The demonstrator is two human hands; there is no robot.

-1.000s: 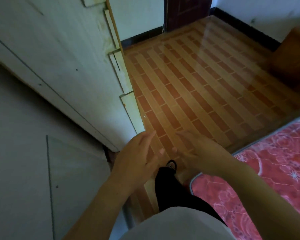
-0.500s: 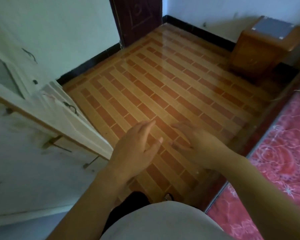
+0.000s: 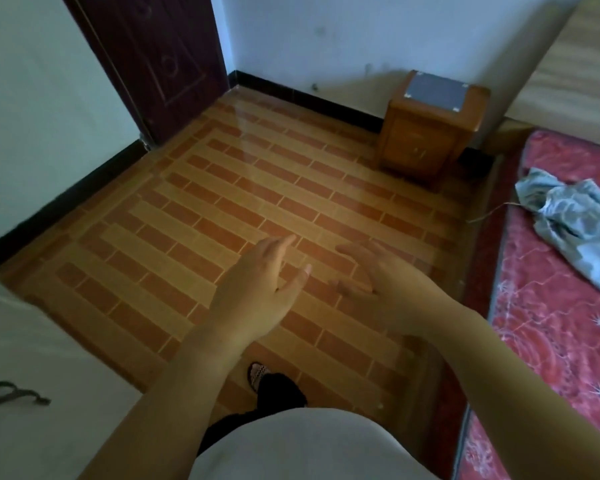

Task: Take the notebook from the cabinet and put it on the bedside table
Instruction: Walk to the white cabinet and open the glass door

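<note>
No notebook is in view. The wooden bedside table point(image 3: 430, 128) with a grey top panel stands against the far wall, next to the bed. A white cabinet door point(image 3: 32, 386) with a dark metal handle fills the lower left corner. My left hand point(image 3: 257, 289) and my right hand point(image 3: 378, 282) hover side by side over the tiled floor, fingers spread, both holding nothing. The cabinet's inside is hidden.
A bed with a red patterned mattress point(image 3: 561, 306) runs along the right, with a crumpled light blue cloth point(image 3: 575, 220) on it. A dark red door point(image 3: 160, 60) stands at the back left. Brick-pattern floor tiles point(image 3: 222, 209) lie between cabinet and bedside table.
The view has swung right and up, away from the white cabinet toward the bedside table and bed. Both hands stay spread and empty in front of me.
</note>
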